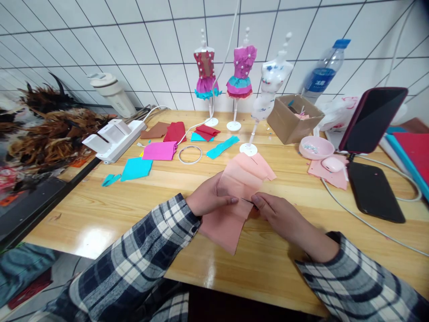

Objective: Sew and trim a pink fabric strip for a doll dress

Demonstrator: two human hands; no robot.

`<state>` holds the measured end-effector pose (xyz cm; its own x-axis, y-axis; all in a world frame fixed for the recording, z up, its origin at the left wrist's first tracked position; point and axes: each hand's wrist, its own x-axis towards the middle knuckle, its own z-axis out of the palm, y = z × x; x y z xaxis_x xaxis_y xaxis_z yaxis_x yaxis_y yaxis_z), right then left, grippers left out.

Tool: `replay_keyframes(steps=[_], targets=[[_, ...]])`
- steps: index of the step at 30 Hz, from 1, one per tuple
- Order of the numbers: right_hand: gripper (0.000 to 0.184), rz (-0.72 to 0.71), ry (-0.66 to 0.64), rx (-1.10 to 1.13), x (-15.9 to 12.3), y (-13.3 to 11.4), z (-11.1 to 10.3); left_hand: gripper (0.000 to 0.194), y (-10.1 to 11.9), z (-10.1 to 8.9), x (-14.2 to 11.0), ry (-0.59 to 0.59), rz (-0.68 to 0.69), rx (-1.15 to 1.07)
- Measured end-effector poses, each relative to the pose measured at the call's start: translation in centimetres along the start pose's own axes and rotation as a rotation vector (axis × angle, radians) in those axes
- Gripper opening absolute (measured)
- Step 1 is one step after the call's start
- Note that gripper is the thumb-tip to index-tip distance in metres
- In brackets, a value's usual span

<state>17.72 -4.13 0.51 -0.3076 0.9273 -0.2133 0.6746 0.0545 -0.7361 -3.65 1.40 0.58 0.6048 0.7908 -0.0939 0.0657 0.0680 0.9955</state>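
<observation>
Above the front part of the wooden table, my left hand (214,194) pinches a sheet of peach crinkled paper or cloth (224,228) between thumb and fingers. My right hand (278,214) is closed around a small pair of scissors (247,201); their thin blades lie across the sheet's right edge, and the dark handles are mostly hidden in my fingers. Just behind the sheet, touching or nearly touching it, lies another peach piece (266,170). A small white dress form with a floral pattern (268,85) stands beyond it.
Two dressed mini forms (205,71) (243,74) stand by the tiled wall. Coloured pieces (160,150) and a metal ring (190,154) lie left of centre. On the right are a cardboard box (295,118), pink bowl (317,148), phones (375,192) and cable. A power strip (117,143) stands left.
</observation>
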Motion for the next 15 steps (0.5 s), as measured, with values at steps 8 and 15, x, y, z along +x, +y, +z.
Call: replay_keyframes(steps=[8, 15], targets=[[0.048, 0.034, 0.001, 0.000, -0.13, -0.03, -0.13, 0.061, 0.29, 0.04, 0.03, 0.014, 0.010, 0.015], [0.050, 0.031, 0.005, 0.028, -0.08, 0.30, -0.07, 0.058, -0.01, -0.10, 0.03, 0.012, 0.029, 0.064]])
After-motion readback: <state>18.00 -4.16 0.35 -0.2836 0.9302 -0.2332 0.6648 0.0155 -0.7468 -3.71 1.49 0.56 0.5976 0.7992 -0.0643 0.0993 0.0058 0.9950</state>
